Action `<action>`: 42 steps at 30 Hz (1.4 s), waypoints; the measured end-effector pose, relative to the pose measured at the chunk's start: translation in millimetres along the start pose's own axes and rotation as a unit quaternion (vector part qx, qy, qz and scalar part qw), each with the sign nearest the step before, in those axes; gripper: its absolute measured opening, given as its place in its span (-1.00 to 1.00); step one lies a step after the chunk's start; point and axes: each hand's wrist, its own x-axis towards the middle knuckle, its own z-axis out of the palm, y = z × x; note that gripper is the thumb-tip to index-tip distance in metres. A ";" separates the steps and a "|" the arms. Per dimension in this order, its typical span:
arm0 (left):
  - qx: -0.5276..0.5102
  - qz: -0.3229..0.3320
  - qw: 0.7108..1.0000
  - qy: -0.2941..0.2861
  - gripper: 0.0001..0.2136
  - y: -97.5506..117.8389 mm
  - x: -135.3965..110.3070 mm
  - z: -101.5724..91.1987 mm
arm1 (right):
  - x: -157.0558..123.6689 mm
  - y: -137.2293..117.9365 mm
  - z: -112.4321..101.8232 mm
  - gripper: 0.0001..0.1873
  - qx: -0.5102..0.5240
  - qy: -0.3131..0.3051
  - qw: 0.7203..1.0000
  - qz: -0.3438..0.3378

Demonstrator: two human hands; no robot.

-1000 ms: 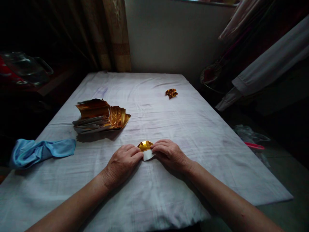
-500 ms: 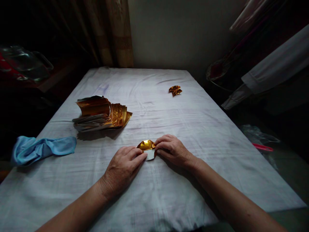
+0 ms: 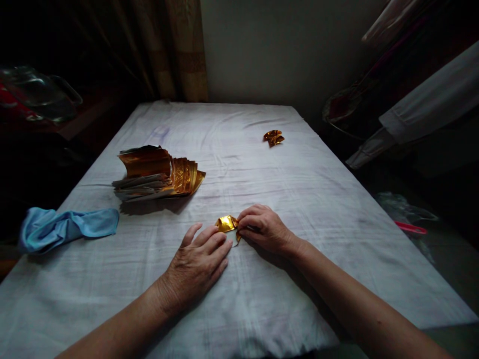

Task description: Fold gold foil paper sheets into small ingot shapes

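Gold foil piece point(image 3: 226, 223) pinched at its right end by the right hand point(image 3: 264, 230).
It lies crosswise on the worktop point(image 3: 284, 184); left hand point(image 3: 198, 264) flat, grip apart, just beside its left end.

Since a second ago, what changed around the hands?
The left hand let go of the gold foil piece and now lies open and flat on the white cloth, fingertips close to it. The right hand keeps its pinch; the piece's white flap is mostly out of view. The gold foil stack, far folded gold piece and blue cloth stayed put.
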 end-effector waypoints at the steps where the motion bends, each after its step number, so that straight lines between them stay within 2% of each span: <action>1: -0.005 0.004 1.000 -0.004 -0.74 -0.6 0.0 0.2 | 0.9 0.2 0.4 -0.97 0.001 -0.001 1.000 -0.004; 9: -0.018 0.018 0.999 -0.045 -0.74 -5.0 0.7 -4.4 | 6.9 4.2 2.0 -0.95 -0.009 -0.002 1.000 -0.030; 15: -0.018 0.020 0.998 -0.051 -0.74 -5.3 0.7 -4.1 | 13.2 -0.9 2.9 -0.89 -0.006 -0.042 0.999 0.011; 22: -0.020 0.019 0.999 -0.044 -0.74 -5.9 0.8 -3.1 | 11.4 -4.7 2.0 -0.86 0.009 -0.031 0.999 0.028; 25: -0.020 0.020 0.999 -0.042 -0.75 -5.8 0.9 -2.4 | 7.6 -4.3 1.6 -0.94 0.022 -0.019 1.000 0.009; 30: -0.024 0.018 0.999 -0.039 -0.77 -5.2 2.6 -4.0 | 2.5 -1.4 3.3 -0.89 0.031 0.001 0.999 -0.010; 38: -0.036 0.016 0.996 -0.083 -0.64 -6.1 9.8 -8.4 | 3.5 -5.9 4.3 -0.89 0.036 0.009 0.999 0.032; 42: -0.042 0.015 0.995 -0.093 -0.62 -6.2 15.1 -8.3 | 3.7 -7.4 5.8 -0.92 0.037 0.012 0.999 0.032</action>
